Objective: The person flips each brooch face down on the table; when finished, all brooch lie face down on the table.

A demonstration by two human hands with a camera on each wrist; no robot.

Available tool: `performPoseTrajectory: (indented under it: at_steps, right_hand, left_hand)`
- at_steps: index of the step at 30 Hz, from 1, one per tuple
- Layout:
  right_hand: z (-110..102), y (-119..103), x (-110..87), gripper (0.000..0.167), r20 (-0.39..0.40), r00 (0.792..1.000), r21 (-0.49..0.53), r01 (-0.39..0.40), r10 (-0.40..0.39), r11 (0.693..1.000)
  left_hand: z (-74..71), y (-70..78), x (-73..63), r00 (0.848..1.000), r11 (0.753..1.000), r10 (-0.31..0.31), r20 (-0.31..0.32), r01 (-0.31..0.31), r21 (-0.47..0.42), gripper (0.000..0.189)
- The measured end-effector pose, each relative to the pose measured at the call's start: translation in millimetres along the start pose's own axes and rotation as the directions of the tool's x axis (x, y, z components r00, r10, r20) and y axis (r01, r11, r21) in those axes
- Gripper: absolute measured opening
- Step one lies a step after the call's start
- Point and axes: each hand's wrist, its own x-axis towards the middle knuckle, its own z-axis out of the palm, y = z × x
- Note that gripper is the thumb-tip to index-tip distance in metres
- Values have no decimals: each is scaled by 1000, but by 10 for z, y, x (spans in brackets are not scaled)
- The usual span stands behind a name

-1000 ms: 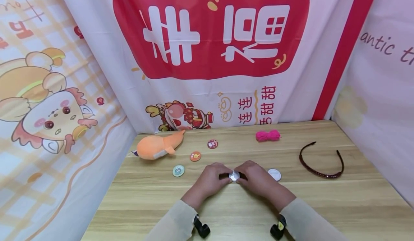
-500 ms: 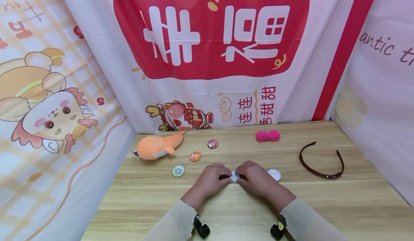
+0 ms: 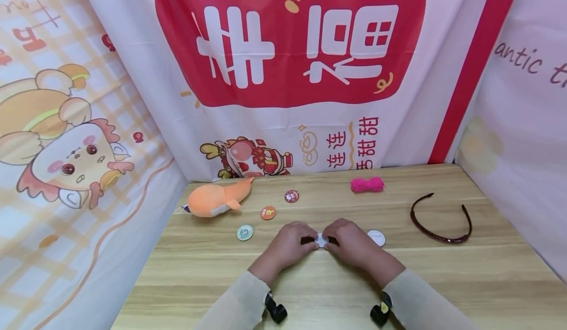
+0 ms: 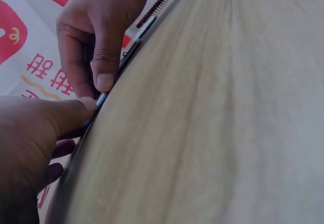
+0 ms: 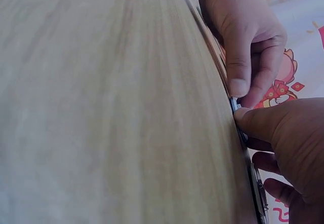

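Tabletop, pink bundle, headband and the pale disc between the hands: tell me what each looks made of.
Tabletop: wood or wood-look laminate, satin; pale streaked grain.
Pink bundle: probably yarn, matt; soft-edged, pinched at the middle.
Headband: perhaps plastic or glass beads, glossy; knobbly outline, small glints.
Pale disc: smooth metal or plastic; too covered to tell which.

From above, the head camera is looking forward and down, taking in the table (image 3: 321,290), the left hand (image 3: 288,246) and right hand (image 3: 352,243) from farther off, and the cloth (image 3: 288,96) behind. The left wrist camera (image 3: 277,313) is sitting low and close, facing past the left hand towards the right hand; the right wrist camera (image 3: 379,315) is facing oppositely. All three are sharing both hands; head and left wrist views are sharing the headband (image 3: 447,240).
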Motion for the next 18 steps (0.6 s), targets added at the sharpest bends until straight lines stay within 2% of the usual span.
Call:
performPoseTrajectory:
  at_steps: [3,6,9,14,18]
  right_hand:
    - [-12,-3,1,22,8,1000,-5,-7,7,1000]
    - [-18,-7,-1,23,7,1000,-8,-2,2,1000]
    - [-22,-10,1,23,13,1000,-11,-13,14,1000]
    - [-22,-13,5,23,23,999,-4,-32,32,999]
    - [-27,-23,0,23,28,999,4,-38,38,999]
  left_hand:
    - [-26,-13,25,1000,1000,-14,0,14,-6,19]
    - [-60,-37,66,998,998,-58,-16,58,2,20]
    - [-95,-77,134,991,992,-114,-66,117,39,23]
    - [-176,-134,281,961,973,-196,-197,215,84,26]
    - [-240,-181,395,934,953,-242,-262,279,118,34]
